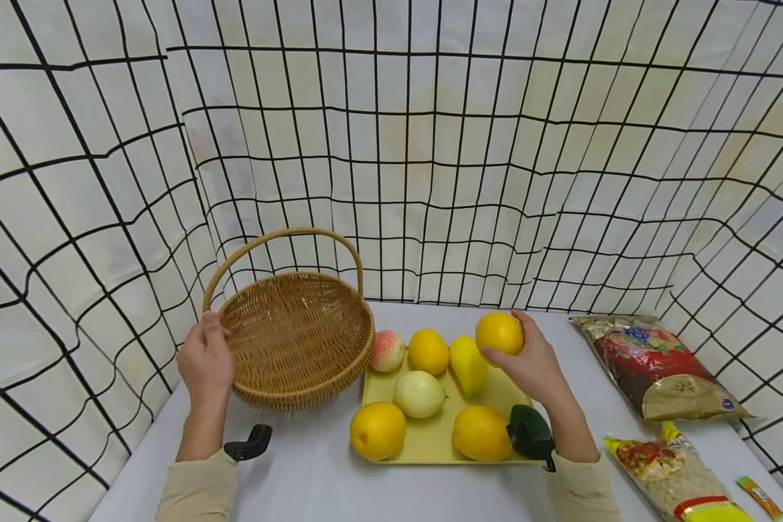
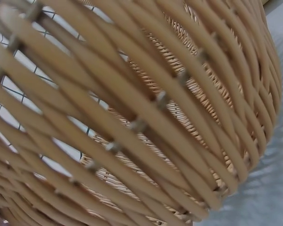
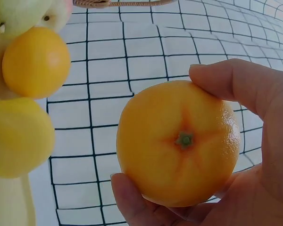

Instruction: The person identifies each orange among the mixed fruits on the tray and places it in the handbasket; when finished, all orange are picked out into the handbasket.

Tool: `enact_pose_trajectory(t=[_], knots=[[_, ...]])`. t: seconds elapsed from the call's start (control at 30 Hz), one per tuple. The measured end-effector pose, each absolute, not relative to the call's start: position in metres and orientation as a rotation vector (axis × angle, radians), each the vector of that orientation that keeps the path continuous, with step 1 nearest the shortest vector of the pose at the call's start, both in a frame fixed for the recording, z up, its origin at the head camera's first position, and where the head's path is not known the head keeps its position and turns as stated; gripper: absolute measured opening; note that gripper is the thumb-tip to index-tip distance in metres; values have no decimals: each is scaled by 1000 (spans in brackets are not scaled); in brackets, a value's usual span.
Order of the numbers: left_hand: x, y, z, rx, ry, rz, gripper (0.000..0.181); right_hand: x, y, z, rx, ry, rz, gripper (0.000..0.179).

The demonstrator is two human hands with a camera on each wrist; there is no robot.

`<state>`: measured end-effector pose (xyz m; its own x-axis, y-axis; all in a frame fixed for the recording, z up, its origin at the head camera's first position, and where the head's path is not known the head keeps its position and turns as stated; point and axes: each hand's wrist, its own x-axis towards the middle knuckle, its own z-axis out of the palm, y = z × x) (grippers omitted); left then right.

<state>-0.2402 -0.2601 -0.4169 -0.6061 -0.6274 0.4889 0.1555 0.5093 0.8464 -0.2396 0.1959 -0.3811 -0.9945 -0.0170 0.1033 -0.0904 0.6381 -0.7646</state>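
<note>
My left hand (image 1: 207,362) grips the left rim of a round wicker basket (image 1: 293,341) near the foot of its arched handle. The basket tilts so that its hollow inside faces me. Its woven side (image 2: 132,99) fills the left wrist view, hiding that hand's fingers. My right hand (image 1: 535,362) holds an orange (image 1: 499,339) above the tray's back right part. In the right wrist view, thumb and fingers clasp the orange (image 3: 179,141) from the sides, its green star-shaped stem mark showing. A yellow mango (image 1: 470,366) lies on the tray close below.
The yellow tray (image 1: 509,388) also bears a peach (image 1: 386,351), another orange (image 1: 428,351), a pale green fruit (image 1: 420,394) and two larger yellow-orange fruits (image 1: 378,431). Food bags (image 1: 665,370) and a small packet (image 1: 760,496) lie right. Black-gridded white sheeting (image 1: 391,174) surrounds the table.
</note>
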Motion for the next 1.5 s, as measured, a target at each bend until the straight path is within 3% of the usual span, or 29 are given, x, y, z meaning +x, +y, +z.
enact_pose_trajectory(t=[0.37,0.63,1.07,1.5], knots=[[-241,-257,-417,377,-1895,-1192,61,-238,162,-386,196,-2701,1439,88],[-241,-256,-416,393,-1908,-1189,61,-233,138,-390,219,-2663,1608,97],[-239,-257,-417,440,-1918,-1188,62,-225,101,-399,356,-2623,1710,85],[-240,-257,-418,423,-1893,-1180,62,-227,58,-392,425,-2551,1755,90]])
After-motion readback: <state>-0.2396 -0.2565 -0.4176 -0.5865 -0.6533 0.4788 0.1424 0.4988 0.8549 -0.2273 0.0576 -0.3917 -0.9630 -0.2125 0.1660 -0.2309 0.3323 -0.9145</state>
